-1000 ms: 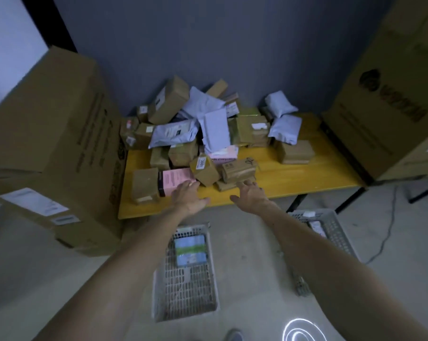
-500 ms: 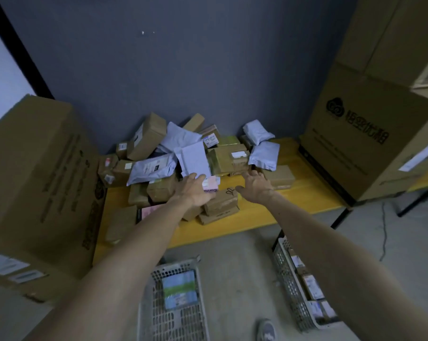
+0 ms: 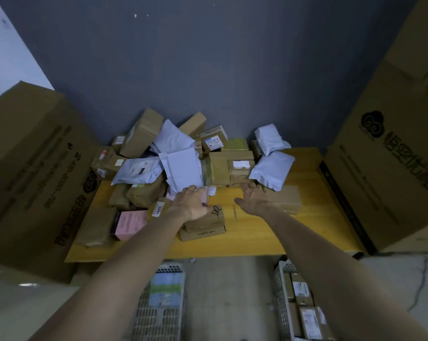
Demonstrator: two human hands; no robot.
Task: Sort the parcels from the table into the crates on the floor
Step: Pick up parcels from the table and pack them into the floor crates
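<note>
Both hands open, now advanced toward 12 o'clock: left hand (image 3: 193,204) touches white mailer (image 3: 183,168) (right hand (image 3: 254,199) hovers); I expect a pick.

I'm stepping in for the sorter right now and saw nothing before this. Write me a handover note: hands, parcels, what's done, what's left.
Left hand: fingertips on the lower edge of the white mailer in the pile; whether it grips is unclear.
Right hand: open, fingers spread, holding nothing, over the yellow table near the grey mailer.
Done: left crate holds one blue-and-green parcel; right crate holds several labelled boxes.
Left: a large pile of boxes and mailers on the table.
</note>
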